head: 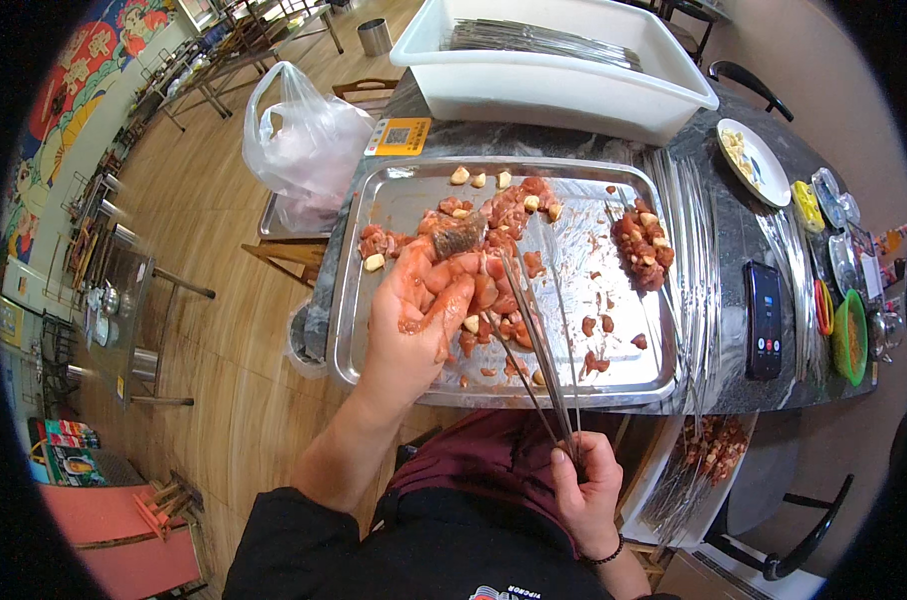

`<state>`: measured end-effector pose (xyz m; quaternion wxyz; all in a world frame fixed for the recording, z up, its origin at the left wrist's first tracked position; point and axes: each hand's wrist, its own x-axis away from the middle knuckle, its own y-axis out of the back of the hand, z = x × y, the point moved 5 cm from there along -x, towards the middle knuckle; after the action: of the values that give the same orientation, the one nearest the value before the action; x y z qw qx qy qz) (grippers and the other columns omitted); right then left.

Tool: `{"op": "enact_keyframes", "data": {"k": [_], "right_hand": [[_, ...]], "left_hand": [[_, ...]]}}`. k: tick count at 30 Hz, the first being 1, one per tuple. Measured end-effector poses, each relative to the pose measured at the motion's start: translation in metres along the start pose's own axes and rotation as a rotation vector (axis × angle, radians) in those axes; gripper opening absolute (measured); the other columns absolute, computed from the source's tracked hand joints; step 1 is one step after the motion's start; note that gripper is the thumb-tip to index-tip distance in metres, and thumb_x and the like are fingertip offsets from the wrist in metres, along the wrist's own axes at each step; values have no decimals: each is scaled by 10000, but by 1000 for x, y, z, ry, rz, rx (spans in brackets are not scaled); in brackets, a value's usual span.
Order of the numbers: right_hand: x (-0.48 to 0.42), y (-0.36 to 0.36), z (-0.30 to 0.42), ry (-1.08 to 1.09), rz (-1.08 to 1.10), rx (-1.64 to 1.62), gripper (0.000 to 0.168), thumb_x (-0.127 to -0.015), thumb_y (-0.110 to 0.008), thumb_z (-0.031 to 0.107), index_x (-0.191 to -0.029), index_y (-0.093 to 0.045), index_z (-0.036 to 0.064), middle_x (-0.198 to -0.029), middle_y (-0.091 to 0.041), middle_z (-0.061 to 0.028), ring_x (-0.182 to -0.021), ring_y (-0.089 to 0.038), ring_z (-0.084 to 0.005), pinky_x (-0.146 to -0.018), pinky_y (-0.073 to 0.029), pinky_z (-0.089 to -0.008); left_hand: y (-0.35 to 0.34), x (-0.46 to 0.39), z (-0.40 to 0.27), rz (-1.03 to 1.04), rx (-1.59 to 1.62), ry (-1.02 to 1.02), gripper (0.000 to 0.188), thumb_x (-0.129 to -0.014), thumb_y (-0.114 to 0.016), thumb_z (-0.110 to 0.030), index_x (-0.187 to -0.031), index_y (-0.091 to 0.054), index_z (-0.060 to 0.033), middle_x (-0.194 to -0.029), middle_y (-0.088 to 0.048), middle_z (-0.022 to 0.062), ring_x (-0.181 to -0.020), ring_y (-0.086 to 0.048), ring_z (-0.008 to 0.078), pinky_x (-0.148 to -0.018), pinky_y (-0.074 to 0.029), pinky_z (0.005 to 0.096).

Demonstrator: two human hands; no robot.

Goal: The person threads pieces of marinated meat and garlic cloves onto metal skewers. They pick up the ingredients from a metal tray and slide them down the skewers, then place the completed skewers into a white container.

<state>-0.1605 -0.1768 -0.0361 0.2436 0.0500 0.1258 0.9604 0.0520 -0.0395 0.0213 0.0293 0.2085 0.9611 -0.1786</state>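
Note:
My left hand (416, 307), smeared with red marinade, pinches a small piece of raw meat (486, 291) over the metal tray (339, 322). A dark brown wrap (459, 235) covers one of its fingers. My right hand (590, 480) grips several thin metal skewers (549, 375) near their lower ends; they fan upward towards the left hand. Whether a tip enters the pinched piece, I cannot tell. Marinated meat (510, 210) and pale chunks (460, 175) lie in the tray. At its right side rest loaded skewers (639, 251) with meat and pale pieces bunched together.
Beyond the tray stands a white plastic tub (528, 97) of skewers. Bare skewers (690, 277) lie along the tray's right, beside a smartphone (764, 319). Farther right are a white plate (774, 176) and a green bowl (849, 337). A plastic bag (311, 142) sits left; a bin of loaded skewers (712, 450) stands lower right.

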Motion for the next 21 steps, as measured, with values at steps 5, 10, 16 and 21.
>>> {"op": "enact_keyframes", "data": {"k": [5, 10, 16, 21], "right_hand": [[1, -3, 0, 60, -25, -5, 138, -864, -673, 39, -964, -584, 8, -706, -611, -50, -582, -538, -80, -544, -452, -243], [4, -6, -6, 58, -37, -10, 138, -865, -673, 40, -966, -583, 8, -705, -611, -55, -582, -545, -84, -546, -452, -243], [7, -10, -14, 41, -66, -44, 133, -873, -668, 51, -969, -584, 13, -710, -610, -51, -601, -558, -87, -564, -458, -246], [8, -17, -17, -7, -71, -110, 128, -880, -665, 54, -968, -582, 14, -715, -607, -43, -610, -560, -85, -568, -460, -245]], "left_hand": [[-3, 2, -3, 56, 179, 82, 325, -950, -543, -13, -1261, -453, 9, -1092, -639, 125, -950, -668, 197, -828, -570, 327], [2, 0, -3, 37, 154, 19, 291, -951, -554, -16, -1229, -471, 4, -1025, -645, 108, -911, -688, 207, -780, -580, 308], [6, -2, 10, -42, 300, 53, 234, -947, -566, -52, -1175, -550, -1, -1010, -675, 135, -919, -684, 238, -826, -587, 399], [0, 3, 19, -128, 406, 44, 218, -961, -543, -58, -1174, -563, -14, -1004, -681, 125, -928, -683, 242, -828, -587, 410]]}}
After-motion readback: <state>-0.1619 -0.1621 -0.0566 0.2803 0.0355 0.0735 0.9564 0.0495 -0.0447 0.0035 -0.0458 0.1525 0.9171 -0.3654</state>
